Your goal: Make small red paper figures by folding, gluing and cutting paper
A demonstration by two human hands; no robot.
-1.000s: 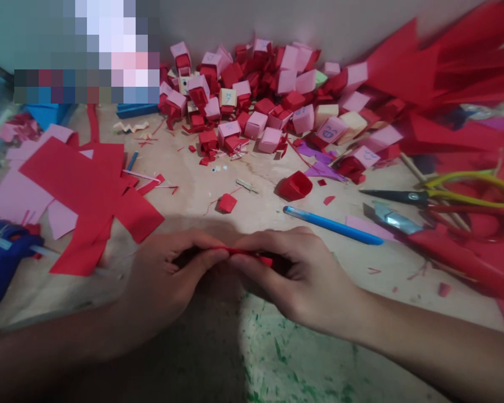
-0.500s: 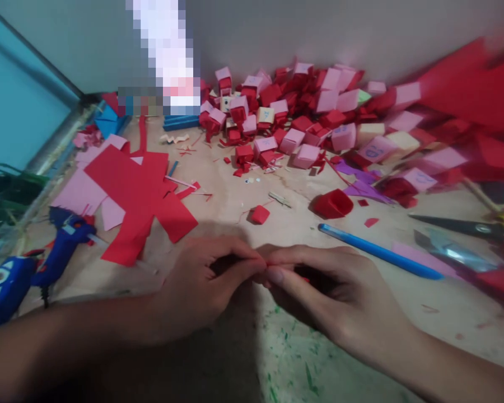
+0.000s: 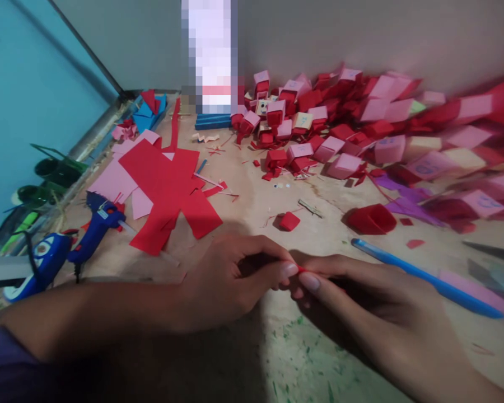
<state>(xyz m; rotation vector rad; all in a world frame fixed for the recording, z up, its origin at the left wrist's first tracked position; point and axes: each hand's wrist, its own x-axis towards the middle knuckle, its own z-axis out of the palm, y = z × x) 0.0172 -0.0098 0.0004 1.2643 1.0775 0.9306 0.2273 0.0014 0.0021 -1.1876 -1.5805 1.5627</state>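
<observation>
Between my two hands is a small piece of red paper [image 3: 303, 270], mostly covered by my fingers. My left hand [image 3: 239, 274] pinches it from one side, thumb against forefinger. From the other side my right hand [image 3: 369, 296] pinches it the same way, and the fingertips of both hands nearly meet. Just beyond them lies a small red folded paper piece [image 3: 289, 221]. A larger red paper box shape [image 3: 370, 218] rests past my right hand, and a blue pen [image 3: 428, 279] lies close beside that hand.
A heap of pink and red paper boxes [image 3: 300, 152] fills the back right. Red paper strips [image 3: 163, 190] lie over pink paper [image 3: 113, 179] at left. A blue glue gun [image 3: 94, 226] and a blue-and-white device [image 3: 46, 263] sit at the left edge. Scissors [image 3: 495, 253] are at right.
The view has turned a little left, so everything sits further right in the picture. Both hands still pinch the red paper, and a bit more of it shows between the fingertips.
</observation>
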